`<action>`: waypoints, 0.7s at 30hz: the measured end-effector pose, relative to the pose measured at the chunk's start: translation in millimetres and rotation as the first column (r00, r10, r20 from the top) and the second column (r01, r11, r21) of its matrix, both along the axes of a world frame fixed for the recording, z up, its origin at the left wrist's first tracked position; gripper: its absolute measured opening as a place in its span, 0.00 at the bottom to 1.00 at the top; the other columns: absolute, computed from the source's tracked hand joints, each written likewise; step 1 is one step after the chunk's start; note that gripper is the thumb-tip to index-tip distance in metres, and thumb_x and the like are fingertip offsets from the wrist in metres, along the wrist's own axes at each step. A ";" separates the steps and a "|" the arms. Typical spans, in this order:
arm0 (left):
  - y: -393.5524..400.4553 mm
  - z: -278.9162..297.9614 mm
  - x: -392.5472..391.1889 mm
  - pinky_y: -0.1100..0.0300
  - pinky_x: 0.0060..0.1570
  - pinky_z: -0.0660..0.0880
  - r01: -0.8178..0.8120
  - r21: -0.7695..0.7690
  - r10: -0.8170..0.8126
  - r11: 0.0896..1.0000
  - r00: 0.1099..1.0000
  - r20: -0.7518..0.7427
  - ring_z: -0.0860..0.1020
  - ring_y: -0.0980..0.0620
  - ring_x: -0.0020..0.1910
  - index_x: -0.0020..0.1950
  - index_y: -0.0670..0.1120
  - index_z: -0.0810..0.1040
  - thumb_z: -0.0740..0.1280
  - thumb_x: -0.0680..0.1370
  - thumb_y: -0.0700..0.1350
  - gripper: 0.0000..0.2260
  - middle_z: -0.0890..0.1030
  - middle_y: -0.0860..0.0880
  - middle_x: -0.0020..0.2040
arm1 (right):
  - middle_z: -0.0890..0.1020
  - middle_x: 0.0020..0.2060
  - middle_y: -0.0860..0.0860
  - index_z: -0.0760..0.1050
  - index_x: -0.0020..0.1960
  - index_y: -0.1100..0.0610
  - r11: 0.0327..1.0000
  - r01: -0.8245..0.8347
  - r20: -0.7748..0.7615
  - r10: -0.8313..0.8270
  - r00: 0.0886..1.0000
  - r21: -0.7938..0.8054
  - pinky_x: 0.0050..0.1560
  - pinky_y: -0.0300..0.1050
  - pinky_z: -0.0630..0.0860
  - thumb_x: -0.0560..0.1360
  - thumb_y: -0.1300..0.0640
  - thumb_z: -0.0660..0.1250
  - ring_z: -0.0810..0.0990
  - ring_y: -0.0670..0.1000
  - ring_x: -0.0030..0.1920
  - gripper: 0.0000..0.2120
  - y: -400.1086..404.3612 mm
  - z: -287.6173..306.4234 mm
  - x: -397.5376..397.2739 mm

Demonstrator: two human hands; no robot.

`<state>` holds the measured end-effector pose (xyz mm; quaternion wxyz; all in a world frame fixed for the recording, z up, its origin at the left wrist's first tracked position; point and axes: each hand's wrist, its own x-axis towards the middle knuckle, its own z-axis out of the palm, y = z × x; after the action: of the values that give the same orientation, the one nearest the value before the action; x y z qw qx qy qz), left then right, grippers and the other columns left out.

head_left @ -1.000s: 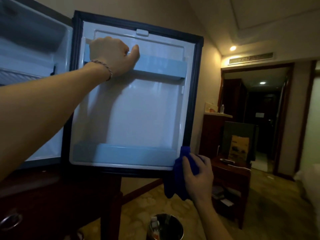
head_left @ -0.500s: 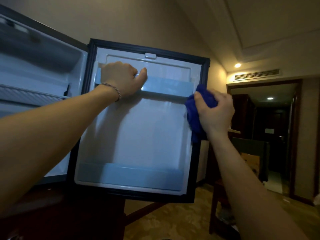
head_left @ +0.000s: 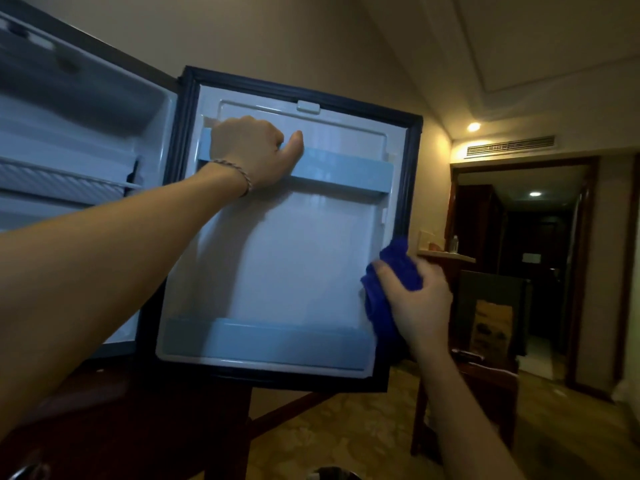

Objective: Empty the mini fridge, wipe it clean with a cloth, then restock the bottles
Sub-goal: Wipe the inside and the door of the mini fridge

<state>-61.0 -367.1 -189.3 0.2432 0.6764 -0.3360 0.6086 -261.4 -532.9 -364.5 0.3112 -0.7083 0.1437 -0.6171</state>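
White plastic liner of the open mini fridge door (head_left: 294, 258), shelves bare, no bottles in view; wiping stage by my read. Risk: door could swing on its hinge if the left hand (head_left: 251, 152) lets go, and the cloth would skid off the edge; hard pushing might also pop the upper door shelf (head_left: 343, 168) loose. Left fingers curled over that shelf, thumb resting along its front, holding firm. Right hand (head_left: 417, 306) grips the bunched blue cloth (head_left: 398, 268), fingers (head_left: 388, 282) wrapped round it, cloth pressed on the liner's right edge, just above the lower door shelf (head_left: 270, 341).
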 end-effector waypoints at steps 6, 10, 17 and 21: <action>-3.6 -1.7 -3.7 0.57 0.33 0.58 -0.052 0.014 0.052 0.999 0.998 0.028 0.69 0.43 0.31 0.28 0.41 0.70 0.51 0.81 0.60 0.30 0.68 0.44 0.26 | 0.75 0.54 0.44 0.74 0.46 0.40 0.980 -0.062 -0.009 0.065 0.998 0.189 0.45 0.34 0.69 0.73 0.44 0.72 0.76 0.41 0.47 0.08 5.0 -89.8 1.2; -2.5 -1.4 -4.5 0.57 0.32 0.57 -0.057 0.007 0.057 0.998 0.998 0.018 0.69 0.42 0.32 0.28 0.42 0.69 0.52 0.81 0.59 0.29 0.68 0.44 0.27 | 0.76 0.53 0.43 0.74 0.46 0.37 0.991 -0.034 0.054 0.027 0.998 0.132 0.47 0.34 0.70 0.74 0.47 0.73 0.77 0.40 0.48 0.08 2.6 -73.9 6.1; -3.2 -0.9 -4.1 0.58 0.31 0.56 -0.068 -0.002 0.068 0.998 0.998 -0.005 0.67 0.45 0.29 0.28 0.42 0.70 0.52 0.81 0.59 0.29 0.68 0.46 0.27 | 0.80 0.49 0.46 0.76 0.43 0.41 0.998 0.021 0.192 -0.010 0.981 -0.056 0.54 0.47 0.76 0.73 0.36 0.69 0.79 0.43 0.47 0.10 -9.9 71.3 21.2; -0.1 -1.2 -2.9 0.58 0.30 0.55 -0.045 -0.025 0.045 0.999 0.999 -0.006 0.67 0.45 0.28 0.28 0.41 0.69 0.52 0.81 0.59 0.29 0.68 0.46 0.26 | 0.78 0.52 0.42 0.74 0.53 0.41 0.997 -0.011 0.260 0.030 0.965 -0.077 0.56 0.44 0.74 0.72 0.38 0.71 0.76 0.42 0.52 0.13 -6.4 145.0 24.1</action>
<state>-63.9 -367.2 -190.5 0.2389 0.6823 -0.3124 0.6163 -237.3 -539.3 -219.5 0.3072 -0.6334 0.0709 -0.7067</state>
